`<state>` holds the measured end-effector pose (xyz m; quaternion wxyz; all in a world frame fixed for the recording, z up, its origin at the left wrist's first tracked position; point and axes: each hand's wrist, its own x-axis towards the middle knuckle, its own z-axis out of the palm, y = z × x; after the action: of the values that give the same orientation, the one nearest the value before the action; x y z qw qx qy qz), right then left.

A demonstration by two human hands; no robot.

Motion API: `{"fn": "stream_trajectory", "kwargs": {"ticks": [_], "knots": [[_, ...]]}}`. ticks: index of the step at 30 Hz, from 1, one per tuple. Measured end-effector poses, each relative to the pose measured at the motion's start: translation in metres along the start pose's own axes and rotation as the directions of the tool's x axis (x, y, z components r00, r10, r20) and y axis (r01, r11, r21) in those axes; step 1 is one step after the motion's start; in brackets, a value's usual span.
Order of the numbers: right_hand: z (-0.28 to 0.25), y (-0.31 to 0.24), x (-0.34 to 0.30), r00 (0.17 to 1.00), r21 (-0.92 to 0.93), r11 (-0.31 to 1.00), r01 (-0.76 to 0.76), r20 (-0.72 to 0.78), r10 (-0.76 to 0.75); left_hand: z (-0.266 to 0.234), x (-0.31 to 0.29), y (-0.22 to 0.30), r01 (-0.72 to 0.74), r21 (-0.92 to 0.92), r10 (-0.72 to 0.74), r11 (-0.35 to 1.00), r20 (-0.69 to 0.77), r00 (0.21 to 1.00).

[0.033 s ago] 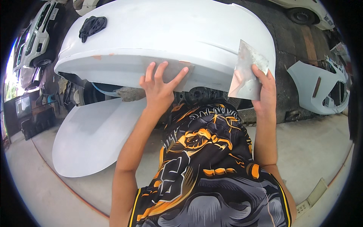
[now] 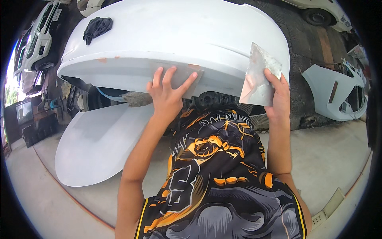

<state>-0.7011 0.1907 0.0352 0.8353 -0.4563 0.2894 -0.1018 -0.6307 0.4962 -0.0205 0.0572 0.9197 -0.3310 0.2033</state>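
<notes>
My left hand lies with spread fingers over a thin grey putty spreader, pressing it against the lower edge of a white car bumper. Its thumb is hidden. In my right hand is a flat metal plate, tilted up beside the bumper's right end, thumb on its face. Pinkish putty and pale smears cover part of this plate. Small pinkish patches mark the bumper's edge. A crumpled black cloth rests on top of the bumper at the far left.
A rounded white panel lies low at the left, with a stone-like block by its upper edge. Another pale bumper stands on the floor to the right. Parked vehicles are at the far left and far right.
My left hand and the spreader have shifted very slightly down and left along the bumper's edge. The plate in my right hand has barely moved.
</notes>
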Motion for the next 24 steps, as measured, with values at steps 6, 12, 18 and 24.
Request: {"fn": "stream_trajectory", "kwargs": {"ticks": [6, 12, 18, 24], "knots": [[0.009, 0.008, -0.011, 0.991, 0.034, 0.991, -0.127, 0.036, 0.126, -0.062, -0.005, 0.027, 0.104, -0.28, -0.068, 0.954, 0.135, 0.989], [0.038, 0.029, -0.022, 0.891, 0.029, 0.908, -0.418, 0.205, 0.404, -0.088, 0.007, 0.048, 0.063, -0.743, 0.15, 0.667, 0.217, 0.964], [0.01, 0.008, -0.014, 0.929, 0.132, 0.939, -0.317, 0.241, 0.28, -0.054, -0.009, 0.016, 0.061, -0.309, -0.006, 0.949, 0.176, 0.984], [-0.003, -0.001, -0.006, 0.957, 0.215, 0.944, -0.251, 0.2, 0.209, 0.01, -0.001, -0.004, -0.003, -0.021, 0.0, 1.0, -0.146, 0.989]]}}
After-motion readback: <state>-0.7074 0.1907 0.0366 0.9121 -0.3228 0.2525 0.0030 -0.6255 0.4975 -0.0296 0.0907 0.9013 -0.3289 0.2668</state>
